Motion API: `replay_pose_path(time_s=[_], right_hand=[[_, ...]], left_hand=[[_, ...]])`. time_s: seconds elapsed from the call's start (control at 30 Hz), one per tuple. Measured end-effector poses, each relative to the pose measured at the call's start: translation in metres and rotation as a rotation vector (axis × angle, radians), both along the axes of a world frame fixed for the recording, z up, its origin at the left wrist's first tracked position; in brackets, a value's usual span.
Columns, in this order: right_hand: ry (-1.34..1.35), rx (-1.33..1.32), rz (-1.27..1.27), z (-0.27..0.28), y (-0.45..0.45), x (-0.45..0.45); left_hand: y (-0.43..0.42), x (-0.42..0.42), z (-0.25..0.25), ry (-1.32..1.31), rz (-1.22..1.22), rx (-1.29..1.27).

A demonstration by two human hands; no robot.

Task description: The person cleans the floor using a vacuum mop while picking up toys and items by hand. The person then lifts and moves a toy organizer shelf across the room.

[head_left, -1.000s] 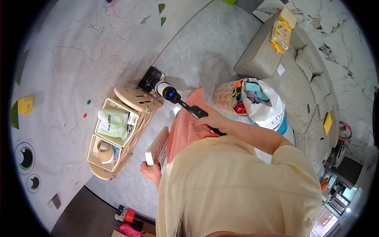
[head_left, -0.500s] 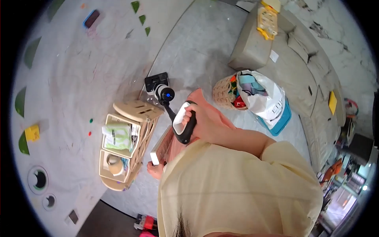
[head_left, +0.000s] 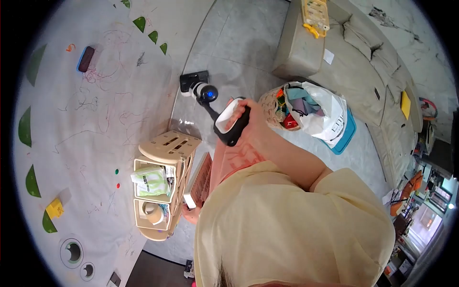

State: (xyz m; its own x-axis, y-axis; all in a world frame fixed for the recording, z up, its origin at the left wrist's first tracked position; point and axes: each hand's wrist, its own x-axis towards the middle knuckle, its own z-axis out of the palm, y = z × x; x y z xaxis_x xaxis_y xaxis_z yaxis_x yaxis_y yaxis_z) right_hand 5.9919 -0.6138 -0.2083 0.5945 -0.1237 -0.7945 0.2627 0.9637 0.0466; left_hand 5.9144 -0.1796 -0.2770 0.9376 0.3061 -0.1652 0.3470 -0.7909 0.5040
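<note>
My right hand is wrapped round the black handle of a handheld gimbal-like device. The handle has a white inner loop, and a jointed arm with a round blue-lit part leads to a dark block at the far end. The device points up and left, over the grey floor. My left hand, low beside my yellow shirt, holds the lower end of a flat white-edged panel. Most of its fingers are hidden behind the panel and the shirt. The panel stands close beside a beige shelf rack.
Left of me is a scribbled wall with green shapes. The rack's bins hold a green-white packet and a tape roll. Ahead right stand a woven basket, a white bag on a blue lid, and a grey sofa.
The device in my right hand has turned, its looped handle now facing me, and has moved up. My left hand and the panel have shifted slightly downward. The wall and rack have shifted in view.
</note>
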Motion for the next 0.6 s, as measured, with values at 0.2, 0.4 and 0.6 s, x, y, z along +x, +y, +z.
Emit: replay_pose_path(time_s=[0.2, 0.4, 0.6], right_hand=[[0.002, -0.045, -0.039, 0.032, -0.067, 0.041], [0.121, -0.162, -0.030, 0.025, -0.137, 0.085], [0.073, -0.165, -0.066, 0.024, -0.203, 0.151]], left_hand=[[-0.070, 0.064, 0.042, -0.010, -0.085, 0.193], [-0.122, 0.118, 0.057, -0.042, -0.108, 0.129], [-0.178, 0.163, 0.077, -0.077, -0.093, 0.108]])
